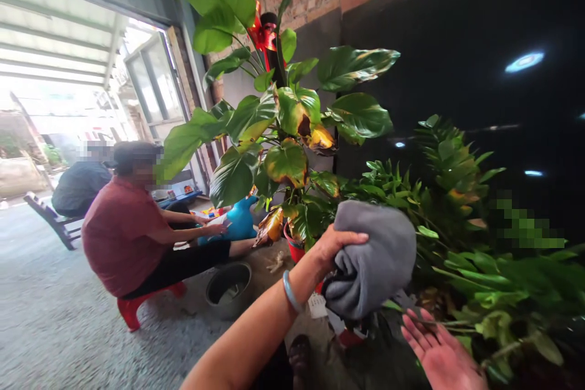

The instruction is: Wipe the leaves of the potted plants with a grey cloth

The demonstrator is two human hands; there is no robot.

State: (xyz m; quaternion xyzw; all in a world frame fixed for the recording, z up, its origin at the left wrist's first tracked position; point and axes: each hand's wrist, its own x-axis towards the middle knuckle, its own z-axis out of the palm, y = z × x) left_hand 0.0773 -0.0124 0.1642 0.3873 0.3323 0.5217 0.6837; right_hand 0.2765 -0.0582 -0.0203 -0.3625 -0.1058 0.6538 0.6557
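grey fleece cloth [372, 259], soft and bunched, gripped in the left hand [336, 245], fingers closed around it, just beside a potted plant [286, 116] with glossy, brown-edged leaves in a red pot [293, 245]. right hand [436, 353] lower, fingers spread open, empty, near green fronds [475, 268]. round steel basin [228, 289] on the gritty floor [91, 317]; blue plastic jug [240, 222] beyond, beside a seated person [121, 234] on a red stool [130, 311].

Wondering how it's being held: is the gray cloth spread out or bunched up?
Bunched up: the gray cloth sits in a rounded, creased wad in the left hand.
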